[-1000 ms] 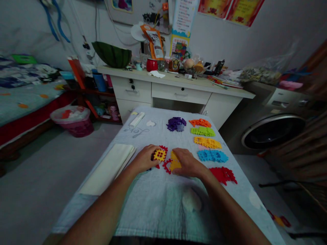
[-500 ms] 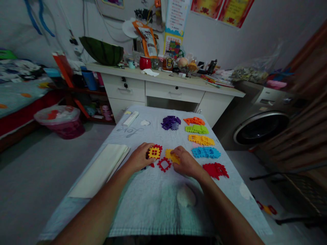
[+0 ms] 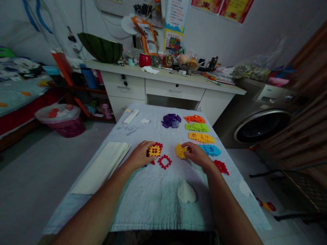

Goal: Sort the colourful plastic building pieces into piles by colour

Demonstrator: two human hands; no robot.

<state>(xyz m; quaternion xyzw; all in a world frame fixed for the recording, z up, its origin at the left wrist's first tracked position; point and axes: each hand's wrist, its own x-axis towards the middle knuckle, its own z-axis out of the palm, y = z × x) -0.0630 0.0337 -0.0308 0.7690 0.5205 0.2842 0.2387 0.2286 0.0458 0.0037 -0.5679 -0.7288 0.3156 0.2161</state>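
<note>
My left hand (image 3: 141,153) is closed on a yellow square building block (image 3: 154,151) with a window-like grid. A red block (image 3: 159,145) shows just behind it, and dark and red bits peep out under the fingers. On the cloth to the right lies a red open-frame block (image 3: 165,162). My right hand (image 3: 198,154) pinches a yellow building block (image 3: 180,151) with notched edges. Beyond that hand are a row of blue blocks (image 3: 211,150) and a pile of red blocks (image 3: 221,167), both partly covered by the hand and forearm.
Yellow (image 3: 201,137), green (image 3: 197,127) and orange blocks (image 3: 194,118) lie in rows at the right, purple blocks (image 3: 171,120) at the back. A folded white cloth (image 3: 102,170) and a white box (image 3: 131,117) lie at the left. A desk (image 3: 163,85) stands behind.
My right hand has moved right with the yellow block, away from the red frame, and now partly covers the blue and red rows. My left hand has stayed almost in place.
</note>
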